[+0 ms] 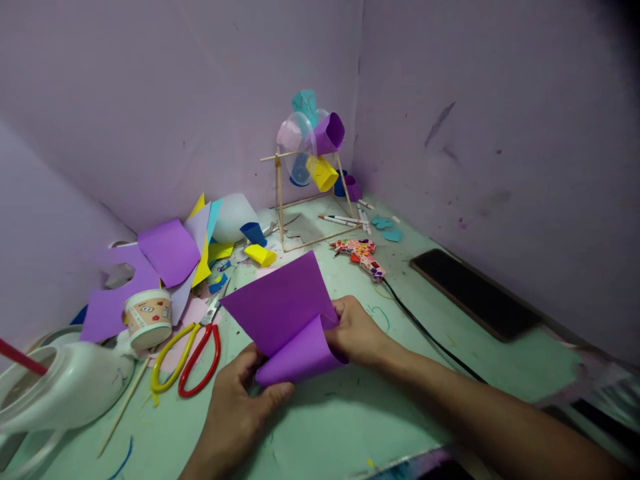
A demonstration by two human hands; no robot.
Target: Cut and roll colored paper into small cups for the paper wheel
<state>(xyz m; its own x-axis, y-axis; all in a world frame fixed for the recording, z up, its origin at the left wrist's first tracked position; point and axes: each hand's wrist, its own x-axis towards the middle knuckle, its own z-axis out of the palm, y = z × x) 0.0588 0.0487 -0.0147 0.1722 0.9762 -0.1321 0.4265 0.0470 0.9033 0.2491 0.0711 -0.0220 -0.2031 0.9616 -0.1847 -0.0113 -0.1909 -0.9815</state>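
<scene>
A sheet of purple paper point(285, 300) is held up between both hands over the green tabletop. Its near edge is rolled over into a curved fold, while the far part stands flat. My left hand point(245, 393) grips the folded end, thumb along the near side and fingers behind. My right hand point(355, 330) is closed on the right edge, with its fingertips partly hidden inside the curl. Left of the paper lie scissors point(200, 353) with one yellow and one red handle. Beyond the right hand rests a patterned glue gun point(360, 253) with a black cord.
At the back stands a stick frame point(281, 207) bearing a wheel of clear discs and coloured paper cups. Paper scraps point(173, 253), a paper cup point(149, 317) and a white pitcher-like vessel point(85, 387) crowd the left. A phone point(473, 293) lies right; pens point(345, 220) lie behind the glue gun.
</scene>
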